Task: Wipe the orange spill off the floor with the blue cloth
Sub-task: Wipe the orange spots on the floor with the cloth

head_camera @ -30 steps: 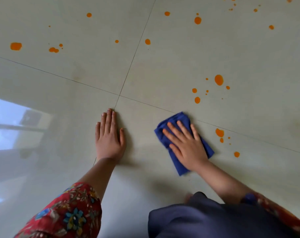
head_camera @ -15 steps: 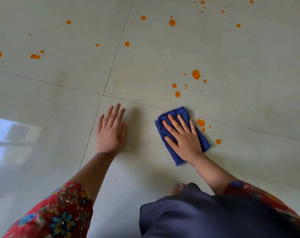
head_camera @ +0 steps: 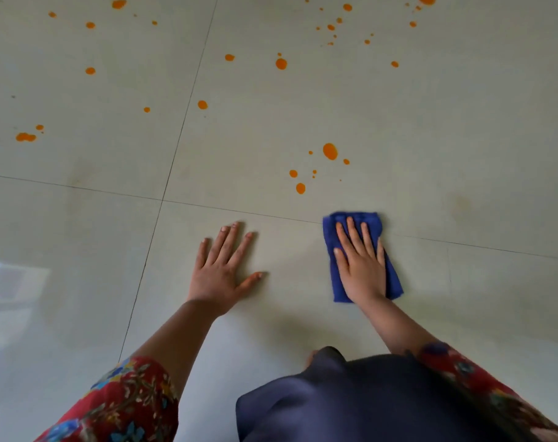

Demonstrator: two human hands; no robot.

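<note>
Because the blue cloth (head_camera: 376, 222) is only pressed flat to the floor (head_camera: 462, 138) under the straight fingers of the right hand (head_camera: 362, 269), not gripped, it could be bunched or left behind if the hand is slid forward too lightly. The cloth lies folded across a tile joint, just short of the nearest drops of the orange spill (head_camera: 330, 151), while the left hand (head_camera: 221, 266) is spread flat on bare tile, holding nothing. Since many drops are scattered far across the floor, streaks may be smeared once the small cloth is soaked.
</note>
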